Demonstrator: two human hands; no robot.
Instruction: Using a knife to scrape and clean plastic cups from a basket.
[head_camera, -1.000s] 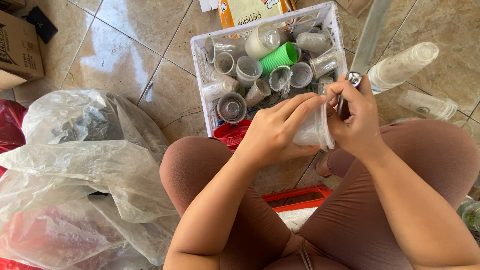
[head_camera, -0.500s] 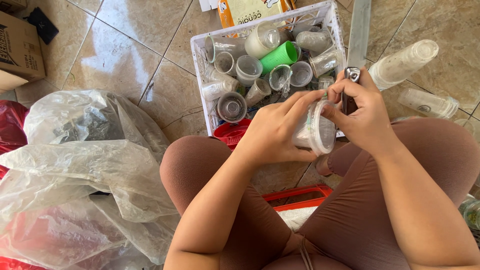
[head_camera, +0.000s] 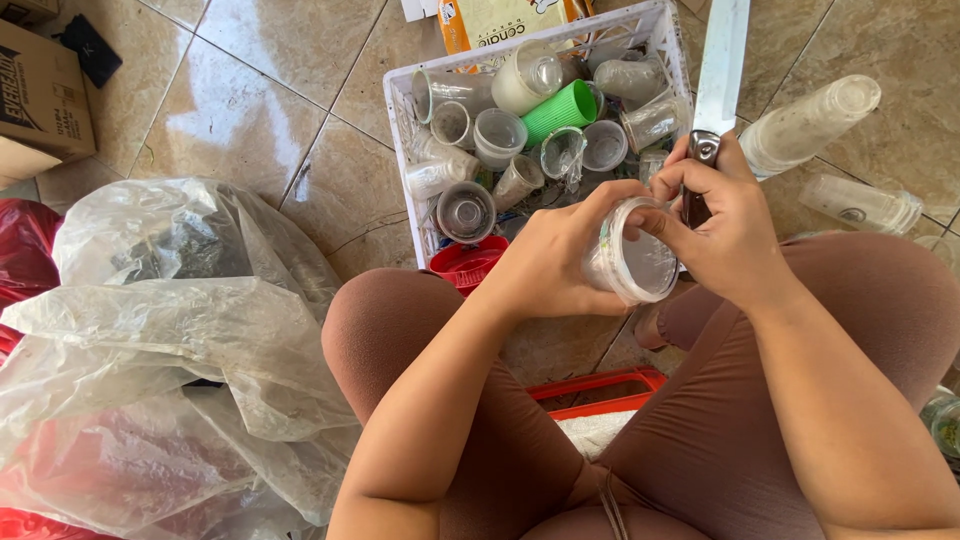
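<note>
A: Head view: the left hand (head_camera: 555, 255) is closing its grip around a clear plastic cup (head_camera: 630, 262), held above the lap, just in front of the white crate (head_camera: 400, 150) of cups.

B: And the right hand (head_camera: 725, 225)?

A: It is gripping a knife (head_camera: 720, 70), blade pointing away, while its fingers (head_camera: 650, 222) are pinching the cup's rim. Keeping the blade angled off the left fingers seems wise.
</note>
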